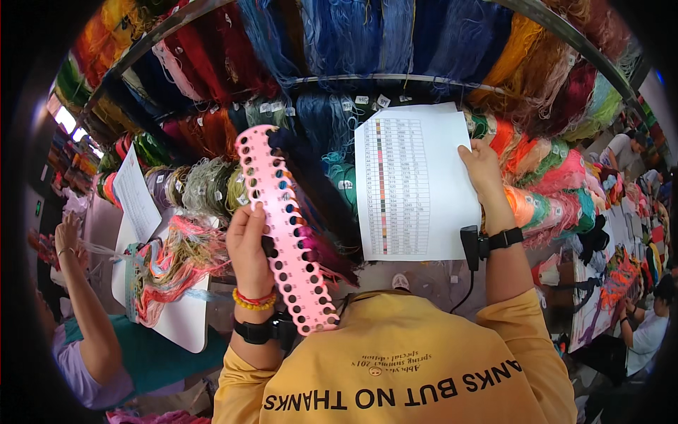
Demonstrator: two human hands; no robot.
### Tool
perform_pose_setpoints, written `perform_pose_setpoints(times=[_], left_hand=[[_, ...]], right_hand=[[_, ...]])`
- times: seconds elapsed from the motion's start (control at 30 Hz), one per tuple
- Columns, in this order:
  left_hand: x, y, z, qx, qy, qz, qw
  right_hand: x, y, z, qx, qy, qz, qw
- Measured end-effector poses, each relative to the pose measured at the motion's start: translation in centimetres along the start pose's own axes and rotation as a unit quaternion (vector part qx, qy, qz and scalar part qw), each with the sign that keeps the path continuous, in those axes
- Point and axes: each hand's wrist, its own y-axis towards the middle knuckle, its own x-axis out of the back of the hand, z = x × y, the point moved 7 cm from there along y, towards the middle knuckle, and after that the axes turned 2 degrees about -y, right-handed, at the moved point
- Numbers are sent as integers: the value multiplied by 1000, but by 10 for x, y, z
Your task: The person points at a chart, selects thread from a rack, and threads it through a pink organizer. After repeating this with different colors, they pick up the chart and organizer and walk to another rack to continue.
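Note:
My left hand [247,237] is closed on a long pink thread organizer card [286,233] with rows of round holes along both edges. Dark navy, brown and magenta threads [321,251] hang from the holes on its right side. In my right hand [483,164] is a white paper sheet [445,198], gripped by its right edge. A printed table with a strip of small colour swatches runs down the sheet. Another sheet's edge shows behind its top. Both things are held up in front of the thread racks, side by side and apart.
Skeins of blue thread [381,42] hang on metal rails ahead, with tagged bundles [212,187] below. At left, a person's arm [88,304] is beside a white table [180,321] with multicoloured threads. Another person [646,332] sits at the right-hand table [590,318].

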Motion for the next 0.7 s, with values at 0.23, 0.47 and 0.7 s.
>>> perform_pose_setpoints(times=[0.23,0.47,0.7], left_hand=[[19,21,-46,-94,32,-30,995],[21,12,-54,-130,100,-46,986],[29,-4,-55,-126,61,-80,987]], right_hand=[[-1,-1,2,2,9,0,1000],[0,2,-3,-3,12,2,1000],[1,5,-4,3,-27,-3,1000]])
